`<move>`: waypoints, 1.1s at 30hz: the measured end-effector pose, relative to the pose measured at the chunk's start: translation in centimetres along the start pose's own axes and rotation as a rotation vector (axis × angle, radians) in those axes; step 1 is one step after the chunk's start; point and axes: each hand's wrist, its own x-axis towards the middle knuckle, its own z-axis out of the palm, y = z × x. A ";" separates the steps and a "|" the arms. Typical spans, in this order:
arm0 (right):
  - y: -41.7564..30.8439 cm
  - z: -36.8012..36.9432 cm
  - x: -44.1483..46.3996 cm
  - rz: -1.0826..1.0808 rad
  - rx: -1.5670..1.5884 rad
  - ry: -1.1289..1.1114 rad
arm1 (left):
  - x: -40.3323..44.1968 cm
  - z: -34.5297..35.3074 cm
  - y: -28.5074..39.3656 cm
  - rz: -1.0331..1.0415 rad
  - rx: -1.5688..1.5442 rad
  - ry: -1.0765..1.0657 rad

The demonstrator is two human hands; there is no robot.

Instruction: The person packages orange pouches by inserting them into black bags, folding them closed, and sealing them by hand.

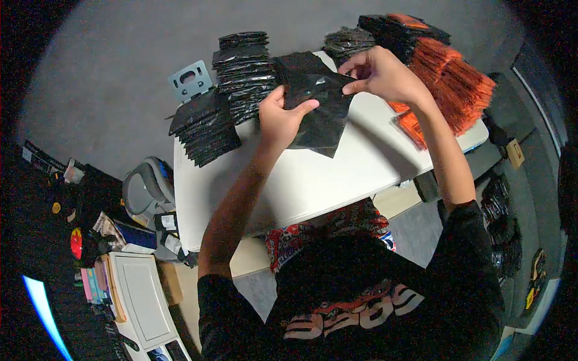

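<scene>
A thin, dark, slightly see-through black plastic bag [319, 114] is held up over the white table, its lower corner pointing toward me. My left hand [280, 117] grips its left edge, thumb lying on the front and fingers partly hidden behind. At the upper right corner, my right hand [385, 78] pinches the bag between thumb and fingers. Just left of my left hand stands a tall overlapping stack of folded black packets [244, 75]. A second fanned row of black packets [205, 129] lies closer to the table's left edge.
Fanned orange packets [451, 84] cover the right side of the white table [241, 192], with dark packets [373, 27] behind them. A grey metal bracket [190, 81] stands at the far left. A grey chair [147, 186] and white cabinet [141, 295] are to the left.
</scene>
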 end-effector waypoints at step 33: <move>-0.9 0.3 2.4 -0.416 -0.121 0.224 | -1.9 -1.1 -3.6 -0.214 -0.069 -0.265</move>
